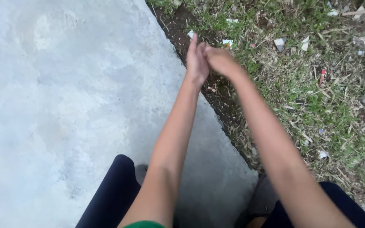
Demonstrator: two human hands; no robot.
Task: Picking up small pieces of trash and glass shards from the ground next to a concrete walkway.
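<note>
Both my arms stretch forward over the edge of a concrete slab [64, 105]. My left hand [196, 61] is held flat and upright, fingers pointing away from me. My right hand [221, 60] presses against it from the right, its fingers curled onto the left palm. The two hands touch above the strip of bare soil [216, 99] beside the slab. I see nothing held in either hand, though the place where the palms meet is hidden.
Patchy grass [317, 105] with dry stalks and scattered bits of white and coloured litter [280, 43] covers the right side. My dark trouser legs [115, 194] show at the bottom, and a stick [362, 12] lies at top right.
</note>
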